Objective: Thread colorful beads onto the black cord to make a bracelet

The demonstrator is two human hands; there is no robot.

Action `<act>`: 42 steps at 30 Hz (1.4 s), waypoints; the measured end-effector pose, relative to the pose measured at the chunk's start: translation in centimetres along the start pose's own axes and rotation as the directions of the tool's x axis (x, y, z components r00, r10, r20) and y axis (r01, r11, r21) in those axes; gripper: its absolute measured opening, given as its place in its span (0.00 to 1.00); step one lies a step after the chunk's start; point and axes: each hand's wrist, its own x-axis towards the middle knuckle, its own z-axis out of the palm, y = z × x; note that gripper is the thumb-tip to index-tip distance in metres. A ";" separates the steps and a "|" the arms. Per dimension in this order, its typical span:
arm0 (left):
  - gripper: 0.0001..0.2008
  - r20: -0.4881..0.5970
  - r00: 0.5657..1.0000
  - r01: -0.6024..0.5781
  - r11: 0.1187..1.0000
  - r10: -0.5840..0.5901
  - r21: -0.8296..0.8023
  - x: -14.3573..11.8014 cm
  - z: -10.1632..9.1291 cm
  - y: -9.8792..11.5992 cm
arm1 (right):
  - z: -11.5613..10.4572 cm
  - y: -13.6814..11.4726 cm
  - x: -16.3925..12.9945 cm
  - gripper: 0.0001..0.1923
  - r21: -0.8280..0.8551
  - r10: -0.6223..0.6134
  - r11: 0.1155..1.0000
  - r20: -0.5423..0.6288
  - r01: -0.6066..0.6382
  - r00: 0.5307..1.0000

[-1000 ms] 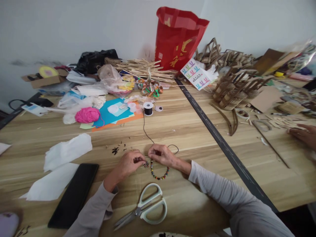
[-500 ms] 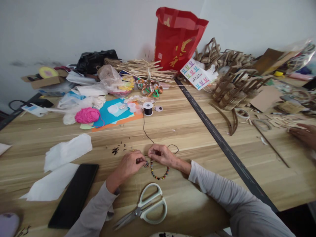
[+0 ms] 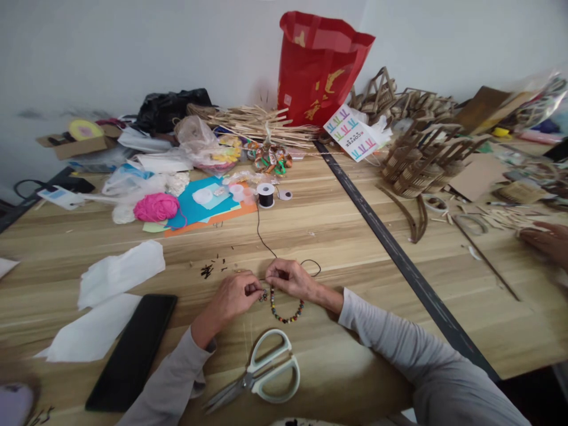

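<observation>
My right hand pinches a black cord at the top of a curved string of colourful beads on the wooden table. My left hand curls beside it at a small bead cluster; whether it grips any, I cannot tell.

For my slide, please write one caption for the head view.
Left hand and right hand work at a beaded string, white-handled scissors lying nearby.

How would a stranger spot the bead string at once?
On the wooden table, find the white-handled scissors. Just beyond them, the bead string curves in a U below the right hand. Its many colours set it apart from the plain black cord.
</observation>
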 end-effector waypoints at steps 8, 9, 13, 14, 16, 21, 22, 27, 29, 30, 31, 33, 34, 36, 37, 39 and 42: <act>0.04 0.037 0.999 0.006 0.999 -0.008 0.042 0.1 -0.2 0.5 | 0.0 -0.1 0.0 0.08 0.013 0.007 1.000 0.002 -0.007 1.000; 0.04 0.035 0.999 0.004 0.999 -0.006 0.041 0.1 -0.3 0.5 | 0.0 -0.1 0.0 0.07 0.009 0.006 1.000 0.002 -0.006 1.000; 0.04 0.019 1.000 0.014 1.000 -0.013 -0.011 0.0 -0.1 0.4 | 0.0 -0.1 0.0 0.06 0.007 0.004 1.000 0.005 -0.004 1.000; 0.04 0.016 1.000 0.017 0.999 -0.017 -0.030 0.0 -0.1 0.2 | 0.0 -0.1 0.0 0.05 0.007 0.003 1.000 0.003 -0.003 1.000; 0.03 0.007 1.000 0.024 0.997 -0.023 -0.072 0.0 -0.1 0.0 | 0.0 0.0 0.0 0.05 0.008 0.003 1.000 -0.002 -0.003 1.000; 0.02 -0.059 0.998 0.005 0.986 -0.015 -0.166 0.0 -0.2 -0.5 | 0.0 0.0 0.0 0.05 0.015 0.012 1.000 0.000 -0.012 1.000; 0.02 -0.071 0.997 -0.008 0.984 -0.005 -0.176 0.0 -0.1 -0.6 | 0.0 0.1 0.0 0.05 0.014 0.014 1.000 -0.001 -0.014 1.000; 0.02 -0.067 0.997 -0.054 0.983 0.043 -0.174 0.1 -0.1 -0.8 | 0.0 0.1 0.0 0.05 0.039 0.012 0.999 -0.004 -0.012 1.000; 0.02 -0.052 0.998 -0.045 0.984 0.037 -0.170 0.0 -0.1 -0.8 | 0.0 0.1 0.0 0.04 0.042 0.015 0.999 -0.004 -0.015 1.000; 0.02 -0.047 0.998 -0.043 0.985 0.035 -0.168 0.0 -0.2 -0.7 | 0.0 0.1 0.0 0.04 0.042 0.019 0.999 -0.003 -0.019 1.000; 0.02 -0.044 0.998 -0.042 0.985 0.035 -0.165 0.0 -0.2 -0.7 | 0.0 0.1 0.0 0.05 0.043 0.024 0.999 -0.001 -0.024 1.000; 0.02 -0.033 0.999 -0.043 0.986 0.039 -0.159 0.0 -0.2 -0.7 | 0.0 0.1 0.0 0.05 0.040 0.030 0.999 0.000 -0.030 1.000; 0.03 -0.023 0.999 -0.044 0.986 0.041 -0.162 0.0 -0.2 -0.7 | 0.0 0.1 0.0 0.05 0.037 0.030 0.999 -0.001 -0.030 1.000; 0.03 -0.007 0.999 -0.039 0.983 0.038 -0.177 0.0 -0.2 -0.8 | 0.0 0.1 0.0 0.04 0.028 0.026 0.999 -0.002 -0.026 1.000; 0.03 0.002 1.000 -0.028 0.982 0.029 -0.184 0.0 -0.2 -0.8 | 0.0 0.2 0.0 0.04 0.025 0.023 0.999 -0.003 -0.022 1.000; 0.04 0.019 1.000 -0.001 0.981 0.005 -0.195 -0.1 -0.2 -0.8 | 0.0 0.2 0.0 0.04 0.024 0.016 1.000 -0.004 -0.015 1.000; 0.05 0.033 0.999 0.034 0.975 -0.028 -0.218 -0.2 -0.2 -0.8 | 0.0 0.2 0.0 0.04 0.031 0.011 0.999 -0.002 -0.011 1.000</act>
